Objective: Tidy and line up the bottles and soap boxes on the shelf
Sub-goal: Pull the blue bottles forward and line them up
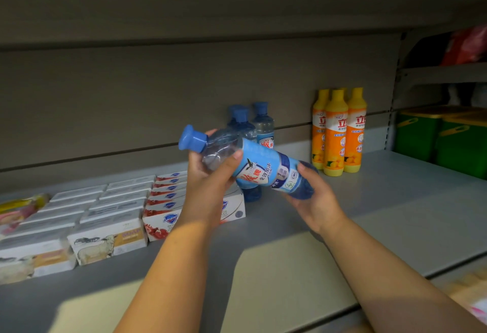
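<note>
I have the blue bottle in both hands. It lies almost flat in the air above the middle of the shelf, with its cap to the left and its base to the right. My left hand grips the clear shoulder just below the cap, fingers curled behind it and thumb across the front. My right hand cups the base from beneath and holds it.

To do this well, I think I should swing the base down and the cap up, so the bottle is upright before it meets the shelf. Then I would set it just beside the other blue bottles standing toward the back edge, label facing out. The lower hand should steer the base while the upper one only steadies. I'd keep clear of the soap boxes rowed along the left part of the shelf. The orange bottles near the right back look lined up already, so I'd leave them alone.
</note>
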Action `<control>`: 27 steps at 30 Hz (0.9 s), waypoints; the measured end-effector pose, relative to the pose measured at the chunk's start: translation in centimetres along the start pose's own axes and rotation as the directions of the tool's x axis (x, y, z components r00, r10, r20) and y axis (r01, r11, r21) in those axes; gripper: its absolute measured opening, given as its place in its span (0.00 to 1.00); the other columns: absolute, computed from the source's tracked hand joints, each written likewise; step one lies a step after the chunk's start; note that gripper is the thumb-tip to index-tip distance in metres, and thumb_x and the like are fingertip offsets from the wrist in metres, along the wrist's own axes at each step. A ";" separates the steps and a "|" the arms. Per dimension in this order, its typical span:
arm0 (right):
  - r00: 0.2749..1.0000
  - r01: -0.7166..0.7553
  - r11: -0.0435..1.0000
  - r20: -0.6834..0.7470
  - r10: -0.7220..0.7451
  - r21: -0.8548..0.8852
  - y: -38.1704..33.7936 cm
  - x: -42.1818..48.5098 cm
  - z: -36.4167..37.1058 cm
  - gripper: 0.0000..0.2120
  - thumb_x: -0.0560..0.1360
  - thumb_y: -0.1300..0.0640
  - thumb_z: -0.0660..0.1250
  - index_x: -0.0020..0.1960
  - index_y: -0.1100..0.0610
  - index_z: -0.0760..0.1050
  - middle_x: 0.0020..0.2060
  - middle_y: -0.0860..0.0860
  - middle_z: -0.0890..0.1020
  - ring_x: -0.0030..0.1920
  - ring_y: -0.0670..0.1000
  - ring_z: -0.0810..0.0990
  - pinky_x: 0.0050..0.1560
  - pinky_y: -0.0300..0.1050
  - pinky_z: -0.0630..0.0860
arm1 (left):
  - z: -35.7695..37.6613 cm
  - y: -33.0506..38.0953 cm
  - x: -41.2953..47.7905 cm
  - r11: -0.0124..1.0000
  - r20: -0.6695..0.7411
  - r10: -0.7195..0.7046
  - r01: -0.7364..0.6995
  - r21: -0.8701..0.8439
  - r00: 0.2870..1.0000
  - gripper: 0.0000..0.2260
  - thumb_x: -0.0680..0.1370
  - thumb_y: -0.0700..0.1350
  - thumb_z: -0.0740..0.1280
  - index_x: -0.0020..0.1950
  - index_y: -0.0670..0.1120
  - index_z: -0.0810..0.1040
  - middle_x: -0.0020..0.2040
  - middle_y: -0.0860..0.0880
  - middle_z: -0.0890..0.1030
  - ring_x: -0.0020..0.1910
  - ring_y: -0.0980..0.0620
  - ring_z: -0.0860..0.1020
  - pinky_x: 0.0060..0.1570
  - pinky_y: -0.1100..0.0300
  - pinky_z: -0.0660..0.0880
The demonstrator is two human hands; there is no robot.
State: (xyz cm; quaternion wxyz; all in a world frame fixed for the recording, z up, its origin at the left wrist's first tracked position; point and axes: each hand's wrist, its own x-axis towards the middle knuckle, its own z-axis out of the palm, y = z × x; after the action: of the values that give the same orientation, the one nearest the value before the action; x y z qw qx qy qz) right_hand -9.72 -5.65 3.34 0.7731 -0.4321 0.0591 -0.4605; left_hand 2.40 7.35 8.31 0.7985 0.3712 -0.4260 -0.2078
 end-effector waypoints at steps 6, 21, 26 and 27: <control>0.997 -0.067 0.987 0.032 0.072 -0.147 0.6 -0.1 0.2 0.13 0.64 0.56 0.68 0.47 0.55 0.72 0.40 0.50 0.85 0.39 0.48 0.84 0.33 0.41 0.79 | -1.1 -0.3 0.5 0.991 -0.191 -0.130 0.124 -0.042 0.973 0.17 0.74 0.44 0.70 0.61 0.53 0.72 0.45 0.51 0.84 0.47 0.50 0.84 0.44 0.52 0.81; 0.999 0.004 0.998 -0.050 -0.002 0.056 1.0 -0.2 0.6 0.18 0.62 0.60 0.71 0.52 0.56 0.75 0.44 0.53 0.84 0.45 0.52 0.83 0.37 0.42 0.80 | -0.2 -1.0 0.7 0.968 -0.346 -0.250 0.233 -0.091 0.904 0.17 0.73 0.44 0.71 0.60 0.44 0.72 0.49 0.42 0.83 0.47 0.45 0.84 0.49 0.46 0.80; 0.913 0.405 0.862 0.085 -0.399 -0.306 0.7 -1.5 3.9 0.35 0.57 0.63 0.77 0.61 0.45 0.72 0.55 0.42 0.79 0.56 0.43 0.79 0.46 0.36 0.78 | -1.7 -1.8 1.2 0.769 -0.273 -0.567 0.381 -0.514 0.777 0.09 0.75 0.47 0.69 0.51 0.43 0.77 0.42 0.43 0.83 0.40 0.48 0.83 0.42 0.52 0.81; 0.890 0.455 0.825 0.154 -0.428 -0.335 0.7 -1.9 4.9 0.38 0.58 0.63 0.78 0.63 0.45 0.70 0.58 0.43 0.78 0.58 0.43 0.78 0.49 0.37 0.78 | -2.0 -2.0 1.3 0.752 -0.249 -0.567 0.371 -0.544 0.785 0.12 0.75 0.47 0.68 0.55 0.42 0.77 0.45 0.43 0.83 0.42 0.47 0.82 0.42 0.52 0.81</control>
State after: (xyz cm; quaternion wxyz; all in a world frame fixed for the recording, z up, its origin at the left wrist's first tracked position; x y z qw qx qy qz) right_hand -7.97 -1.11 5.29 0.5540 -0.5852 0.0132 -0.5919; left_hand 4.79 6.10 6.75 0.8522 0.2989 -0.0812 -0.4216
